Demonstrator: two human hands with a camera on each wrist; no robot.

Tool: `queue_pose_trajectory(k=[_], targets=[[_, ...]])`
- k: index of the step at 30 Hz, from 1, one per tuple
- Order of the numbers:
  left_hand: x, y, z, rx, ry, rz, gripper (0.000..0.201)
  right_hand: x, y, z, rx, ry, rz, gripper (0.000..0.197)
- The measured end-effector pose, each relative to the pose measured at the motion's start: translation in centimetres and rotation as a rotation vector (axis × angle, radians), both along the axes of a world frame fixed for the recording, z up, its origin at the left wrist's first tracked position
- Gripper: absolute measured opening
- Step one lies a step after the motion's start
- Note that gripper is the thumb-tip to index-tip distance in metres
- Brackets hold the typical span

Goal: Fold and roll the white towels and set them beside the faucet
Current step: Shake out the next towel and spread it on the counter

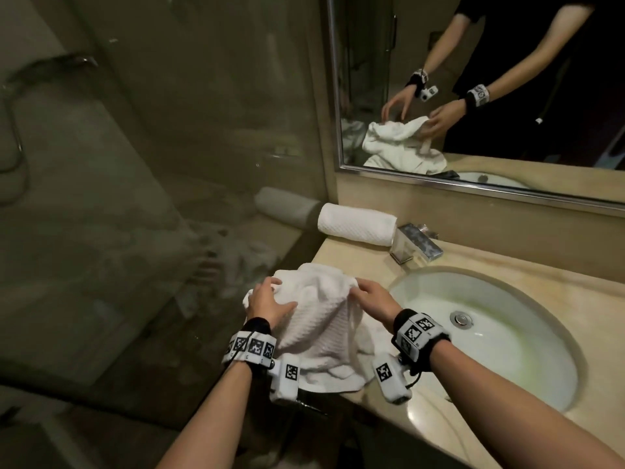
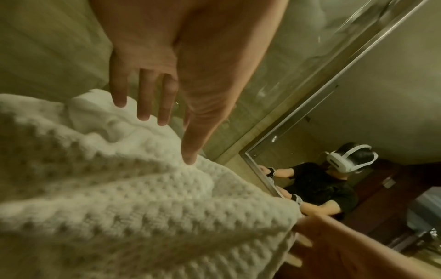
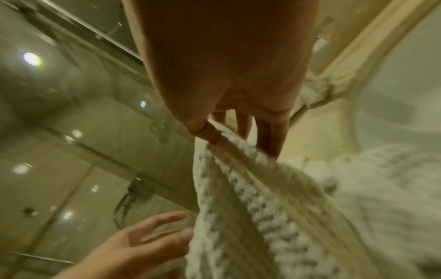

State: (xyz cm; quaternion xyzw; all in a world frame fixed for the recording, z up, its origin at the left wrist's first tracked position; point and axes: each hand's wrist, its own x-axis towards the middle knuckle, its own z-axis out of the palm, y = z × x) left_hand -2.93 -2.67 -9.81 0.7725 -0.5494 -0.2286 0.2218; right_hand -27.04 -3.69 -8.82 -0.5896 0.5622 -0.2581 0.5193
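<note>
Pinching the loose towel (image 1: 318, 319), right hand (image 1: 370, 299) lifts it; no writing legible.

R grip (image 1: 367, 296) pinches the crumpled towel (image 1: 321, 333); L grip (image 1: 269, 302) lies flat on it w/ straight fingers. Beyond both grips: bare strip of surface (image 1: 355, 257), then rolled towel (image 1: 356, 224) against the back wall, touching or just beside the faucet (image 1: 416, 243). Faucet stands beyond-right of R grip. Right of R grip the sink (image 1: 490, 333) drops away, open room. Left of L grip a glass wall (image 1: 169, 164) blocks; surface edge is close there. Mirror (image 1: 473, 96) bounds room above the back wall.
</note>
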Motion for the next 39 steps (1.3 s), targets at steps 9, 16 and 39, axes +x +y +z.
queue_pose_trajectory(k=[9,16,39], targets=[[-3.2,-0.6,9.4,-0.218,0.563,-0.172,0.025,1.4,-0.5,12.3,-0.164,-0.344,0.142,0.02],[-2.3,0.0,13.5,-0.242,0.596,-0.401,0.058,-0.5,-0.8,21.1,-0.269,-0.533,0.062,0.024],[-24.9,0.0,29.0,-0.581,0.851,-0.557,0.022,-22.1,6.3,25.4,-0.528,-0.195,-0.207,0.079]])
